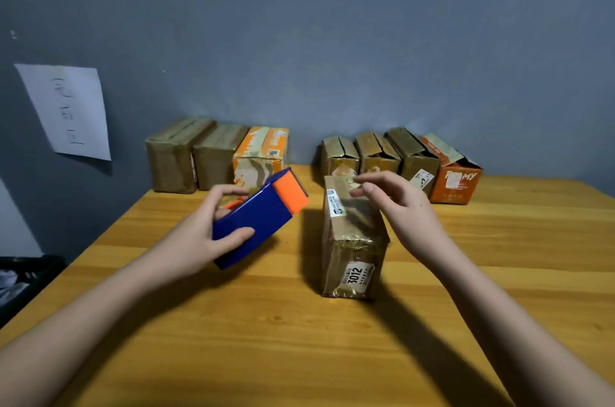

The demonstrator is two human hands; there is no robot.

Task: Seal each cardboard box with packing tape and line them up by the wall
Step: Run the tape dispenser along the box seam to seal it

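Left hand gripping blue-and-orange tape dispenser, right hand loose-fingered over taped box on table.

A brown cardboard box lies lengthwise mid-desk, flaps closed, glossy tape over its top, a white "3012" label on the near end. Left of it, a blue tape dispenser with an orange end is tilted above the desk. Three closed boxes stand far left by the wall; four boxes with open flaps stand far right.
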